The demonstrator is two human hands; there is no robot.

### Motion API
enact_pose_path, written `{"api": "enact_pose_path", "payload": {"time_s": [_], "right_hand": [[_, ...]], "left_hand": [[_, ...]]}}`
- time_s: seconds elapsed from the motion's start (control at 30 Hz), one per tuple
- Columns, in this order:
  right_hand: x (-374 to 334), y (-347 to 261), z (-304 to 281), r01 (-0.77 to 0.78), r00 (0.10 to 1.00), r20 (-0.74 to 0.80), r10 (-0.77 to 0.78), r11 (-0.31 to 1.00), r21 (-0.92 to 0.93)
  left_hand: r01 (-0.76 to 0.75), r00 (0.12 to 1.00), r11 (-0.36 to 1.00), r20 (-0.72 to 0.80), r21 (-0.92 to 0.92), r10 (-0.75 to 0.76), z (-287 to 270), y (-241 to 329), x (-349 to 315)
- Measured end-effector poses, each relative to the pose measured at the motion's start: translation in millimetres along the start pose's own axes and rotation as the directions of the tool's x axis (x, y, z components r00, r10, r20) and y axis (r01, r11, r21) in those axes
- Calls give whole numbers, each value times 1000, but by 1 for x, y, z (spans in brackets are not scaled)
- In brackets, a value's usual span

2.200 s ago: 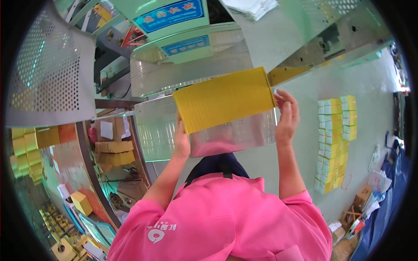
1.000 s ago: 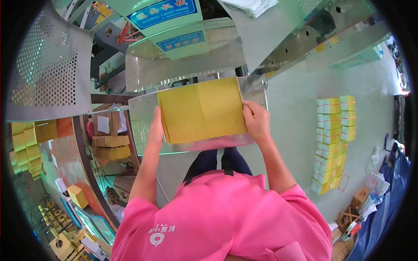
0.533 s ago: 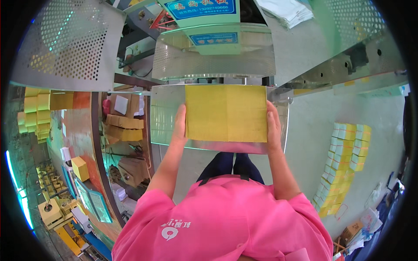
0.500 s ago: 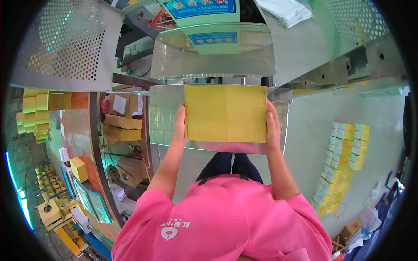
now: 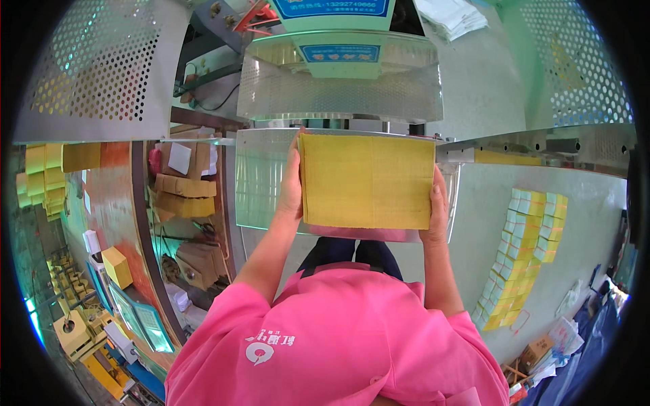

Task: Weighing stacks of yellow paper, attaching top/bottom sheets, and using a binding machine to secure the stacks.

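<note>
A stack of yellow paper sheets (image 5: 369, 181) is held level between my two hands, over a shiny metal worktop (image 5: 261, 183). Along its left side the edges of several layers show, slightly uneven. My left hand (image 5: 291, 189) grips the left edge, its thumb lying along the side. On the right edge, my right hand (image 5: 437, 206) presses in with its fingers mostly hidden beneath or behind the stack. The far edge of the stack lies close to the gap under a clear machine guard (image 5: 338, 84).
Perforated metal panels (image 5: 101, 74) flank the machine, and a metal rail (image 5: 535, 147) runs off to the right. Bundled yellow and white stacks (image 5: 518, 260) stand on the floor at right. A reddish-brown table (image 5: 115, 196) with a yellow box (image 5: 117, 266) is at left.
The yellow stack and both hands have shifted slightly right and nearer in view. Layers at the stack's left edge now show. The whole view has also moved a little.
</note>
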State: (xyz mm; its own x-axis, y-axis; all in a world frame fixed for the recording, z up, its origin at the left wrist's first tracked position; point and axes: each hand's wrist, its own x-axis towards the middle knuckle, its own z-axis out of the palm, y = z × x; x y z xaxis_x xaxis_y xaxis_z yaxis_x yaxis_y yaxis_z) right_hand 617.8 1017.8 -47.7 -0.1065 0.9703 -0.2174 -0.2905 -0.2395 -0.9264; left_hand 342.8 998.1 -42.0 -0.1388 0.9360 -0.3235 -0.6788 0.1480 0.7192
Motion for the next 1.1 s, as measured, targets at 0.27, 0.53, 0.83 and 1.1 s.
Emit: {"api": "enact_pose_path", "payload": {"time_s": [0.27, 0.53, 0.83, 1.1], "right_hand": [[-2, 0, 3, 18, 1000, -13, -18, 1000, -5], [-3, -1, 2, 27, 1000, -8, -27, 1000, -11], [-1, -4, -1, 49, 998, 41, -53, 993, 103], [4, -4, 34, -3, 1000, -1, 3, 990, 142]], "left_hand": [[-17, 999, 998, -45, 63, 20, 3, 6, 4], [-96, 988, 993, -113, 62, 103, 5, -1, 7], [-6, 996, 1000, -86, -21, 4, -51, -19, -23], [-22, 989, 990, -144, 137, 42, -42, -39, -21]]}}
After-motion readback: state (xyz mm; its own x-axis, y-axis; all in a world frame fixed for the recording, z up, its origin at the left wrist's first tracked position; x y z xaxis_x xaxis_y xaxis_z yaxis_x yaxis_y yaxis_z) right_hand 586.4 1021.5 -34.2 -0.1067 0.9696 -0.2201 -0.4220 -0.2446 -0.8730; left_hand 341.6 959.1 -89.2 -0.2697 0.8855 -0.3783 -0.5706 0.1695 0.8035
